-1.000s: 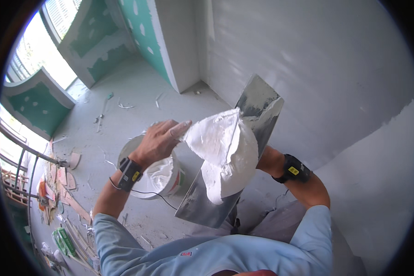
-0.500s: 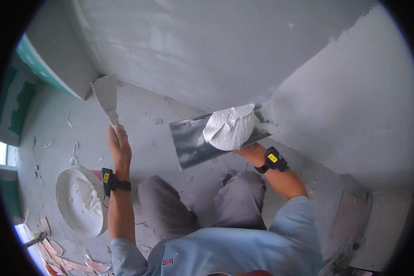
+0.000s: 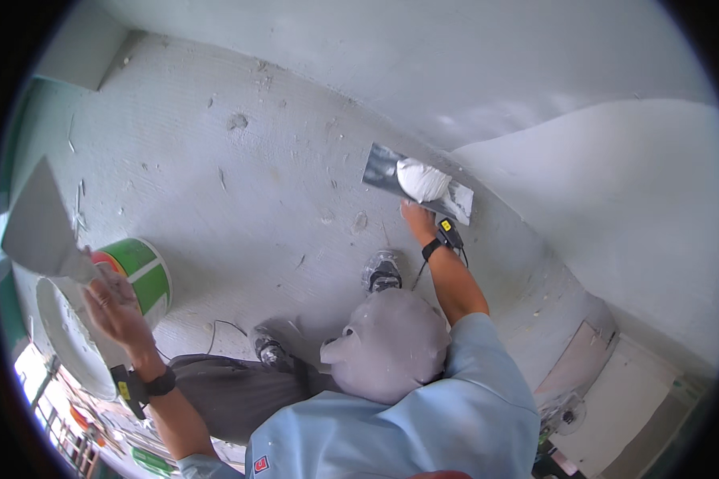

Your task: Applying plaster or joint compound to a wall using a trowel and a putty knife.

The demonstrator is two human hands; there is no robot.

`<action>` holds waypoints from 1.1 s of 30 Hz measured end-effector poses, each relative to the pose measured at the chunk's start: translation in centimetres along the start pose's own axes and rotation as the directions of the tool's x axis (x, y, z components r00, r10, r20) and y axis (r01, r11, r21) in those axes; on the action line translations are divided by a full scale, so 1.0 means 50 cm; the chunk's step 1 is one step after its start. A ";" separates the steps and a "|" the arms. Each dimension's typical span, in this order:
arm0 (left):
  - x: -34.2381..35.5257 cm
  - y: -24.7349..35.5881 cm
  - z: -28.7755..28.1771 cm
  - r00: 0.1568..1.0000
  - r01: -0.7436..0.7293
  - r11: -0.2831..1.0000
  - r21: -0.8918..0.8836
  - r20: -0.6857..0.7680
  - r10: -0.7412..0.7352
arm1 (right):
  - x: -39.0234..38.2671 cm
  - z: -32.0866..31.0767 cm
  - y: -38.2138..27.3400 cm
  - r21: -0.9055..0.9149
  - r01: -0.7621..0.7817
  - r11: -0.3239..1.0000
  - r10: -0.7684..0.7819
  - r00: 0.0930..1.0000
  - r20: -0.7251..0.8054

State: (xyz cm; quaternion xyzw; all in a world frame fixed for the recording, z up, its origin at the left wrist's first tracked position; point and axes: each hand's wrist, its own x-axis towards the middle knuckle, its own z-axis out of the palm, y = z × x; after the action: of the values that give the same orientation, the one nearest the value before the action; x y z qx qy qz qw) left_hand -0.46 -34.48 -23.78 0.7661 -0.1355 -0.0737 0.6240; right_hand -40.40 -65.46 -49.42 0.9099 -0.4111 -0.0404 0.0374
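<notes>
Putty knife grasped in left hand, blade out past fingertips; bucket just beside same fingers, seemingly for easy reach. Trowel gripped by right hand, held face-up above fingers, presumably so white compound is carried without sliding.

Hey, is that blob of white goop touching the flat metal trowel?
Touching. The head view shows the white paste sitting on the metal trowel, with bare metal showing around it and no gap beneath.
</notes>
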 end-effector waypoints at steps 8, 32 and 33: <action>-0.052 -0.039 -0.058 0.982 -0.163 0.980 -0.115 -0.120 0.149 | 0.075 -0.017 0.010 0.196 -0.143 0.970 0.182 0.962 -0.202; -0.269 -0.071 -0.640 0.969 0.242 0.940 0.241 -0.103 -0.223 | 0.075 -0.525 -0.181 0.465 -0.132 0.875 0.090 0.990 0.113; -0.306 -0.164 -0.653 0.940 0.341 0.846 0.410 -0.172 -0.295 | 0.071 -0.534 -0.187 0.486 -0.116 0.866 0.080 0.992 0.094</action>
State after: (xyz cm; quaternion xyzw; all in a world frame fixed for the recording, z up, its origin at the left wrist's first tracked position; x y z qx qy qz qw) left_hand -4.89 2.20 -25.76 0.9001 0.0124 -0.1047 0.4227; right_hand -28.30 -61.05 -23.99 0.8656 -0.4545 0.0349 -0.2071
